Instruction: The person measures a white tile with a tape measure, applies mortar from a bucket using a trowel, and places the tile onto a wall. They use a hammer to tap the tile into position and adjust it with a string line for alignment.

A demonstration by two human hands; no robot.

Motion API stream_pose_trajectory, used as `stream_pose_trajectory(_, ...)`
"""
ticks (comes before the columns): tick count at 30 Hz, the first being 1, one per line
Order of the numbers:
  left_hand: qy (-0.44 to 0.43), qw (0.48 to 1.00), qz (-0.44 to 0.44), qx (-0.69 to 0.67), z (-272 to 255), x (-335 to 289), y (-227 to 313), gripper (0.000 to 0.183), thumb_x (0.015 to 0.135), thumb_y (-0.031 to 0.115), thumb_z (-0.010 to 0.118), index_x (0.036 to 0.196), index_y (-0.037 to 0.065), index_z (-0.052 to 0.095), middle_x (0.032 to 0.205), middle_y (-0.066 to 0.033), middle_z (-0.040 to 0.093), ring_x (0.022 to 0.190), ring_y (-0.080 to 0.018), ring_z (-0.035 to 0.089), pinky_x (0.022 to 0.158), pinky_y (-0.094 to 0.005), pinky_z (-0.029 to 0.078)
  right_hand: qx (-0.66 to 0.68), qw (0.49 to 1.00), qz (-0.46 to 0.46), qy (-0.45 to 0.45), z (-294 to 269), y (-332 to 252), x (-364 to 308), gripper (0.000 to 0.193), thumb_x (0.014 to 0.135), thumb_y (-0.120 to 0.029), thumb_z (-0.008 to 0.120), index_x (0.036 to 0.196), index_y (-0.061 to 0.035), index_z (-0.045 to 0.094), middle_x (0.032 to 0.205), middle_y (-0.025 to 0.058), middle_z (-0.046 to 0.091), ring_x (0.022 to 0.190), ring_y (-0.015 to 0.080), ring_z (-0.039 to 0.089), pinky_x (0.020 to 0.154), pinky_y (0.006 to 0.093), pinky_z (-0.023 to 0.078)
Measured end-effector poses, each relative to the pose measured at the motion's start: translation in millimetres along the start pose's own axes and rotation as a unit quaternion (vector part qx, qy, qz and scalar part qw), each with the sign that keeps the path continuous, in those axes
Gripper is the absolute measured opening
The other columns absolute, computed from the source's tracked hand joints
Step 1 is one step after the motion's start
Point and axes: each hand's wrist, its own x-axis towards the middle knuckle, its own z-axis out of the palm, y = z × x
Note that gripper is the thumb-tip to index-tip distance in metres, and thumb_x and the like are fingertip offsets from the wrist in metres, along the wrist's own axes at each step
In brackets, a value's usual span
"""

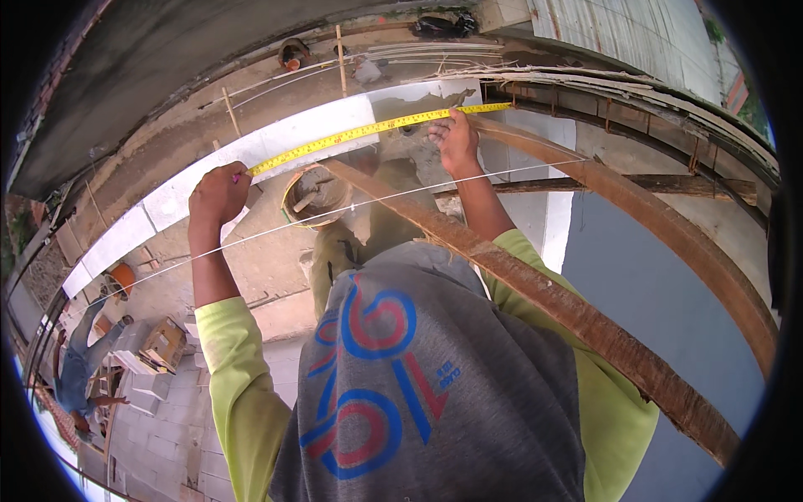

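A yellow tape measure (335,138) is stretched along the top of a row of white blocks (284,132). My left hand (219,197) is closed around its left end, with a small pink bit showing at the fingers; whatever else lies in that fist is hidden. Towards the other end, my right hand (456,144) pinches the blade between thumb and finger, its other fingers loosely curled. The blade runs on past that hand to some upright rebar (515,90). Grey mortar (431,94) covers the wall top near the right hand. Between my arms stands a round bucket (318,197) with a tool inside.
A taut white string (401,191) crosses in front of me. Two wooden beams (535,259) (669,213) slope down to the right. Lower left, another person (79,368) is near stacked blocks (138,389). Thin poles (341,63) stand beyond the wall.
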Motion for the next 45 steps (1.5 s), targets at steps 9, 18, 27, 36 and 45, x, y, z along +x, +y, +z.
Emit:
stream_pose_trajectory(9,-0.009,1.0,-0.013,0.007,-4.4,-1.6,3.8,0.035,0.104,0.042,0.061,0.123,0.02,0.08,0.117,-0.0156,0.08,0.112,-0.0394,0.076,0.099,-0.0514,0.059,0.009,1.0,0.002,-0.005,-4.1,6.2,8.4,0.035,0.112,-0.035,0.054,0.127,-0.0043,0.062,0.101,0.0129,0.072,0.082,0.0253,0.072,0.071,0.0397,0.057)
stream_pose_trajectory(18,-0.002,1.0,-0.007,0.012,-5.7,-1.4,4.2,0.034,0.103,0.041,0.062,0.121,0.02,0.081,0.117,-0.0162,0.08,0.112,-0.0398,0.076,0.098,-0.052,0.059,0.012,1.0,0.01,-0.013,-5.7,5.5,8.1,0.033,0.112,-0.035,0.055,0.126,-0.0055,0.063,0.098,0.0119,0.072,0.081,0.0243,0.072,0.071,0.039,0.057)
stream_pose_trajectory(27,-0.005,1.0,-0.01,0.015,-5.5,-0.3,3.4,0.033,0.105,0.042,0.063,0.122,0.019,0.08,0.116,-0.0171,0.08,0.11,-0.0404,0.076,0.096,-0.0511,0.059,0.009,1.0,0.009,-0.003,1.6,1.5,-0.4,0.03,0.111,-0.035,0.057,0.117,-0.0071,0.066,0.094,0.0081,0.07,0.082,0.0214,0.069,0.075,0.0385,0.055)
stream_pose_trajectory(36,-0.007,1.0,0.002,0.004,-7.9,0.3,2.6,0.035,0.103,0.041,0.062,0.122,0.019,0.08,0.114,-0.018,0.079,0.111,-0.0406,0.075,0.098,-0.0521,0.059,0.01,1.0,0.005,-0.006,-3.9,7.9,7.2,0.035,0.112,-0.036,0.054,0.123,-0.0042,0.064,0.098,0.0129,0.072,0.08,0.024,0.07,0.073,0.0393,0.057)
stream_pose_trajectory(45,-0.01,0.999,0.037,-0.026,2.7,-0.9,18.1,0.034,0.104,0.043,0.062,0.116,0.018,0.08,0.111,-0.0165,0.08,0.108,-0.0401,0.076,0.095,-0.0529,0.06,0.019,0.999,0.007,-0.031,16.3,3.0,-22.1,0.033,0.112,-0.034,0.056,0.122,-0.0046,0.065,0.097,0.011,0.072,0.077,0.0213,0.069,0.069,0.0362,0.057)
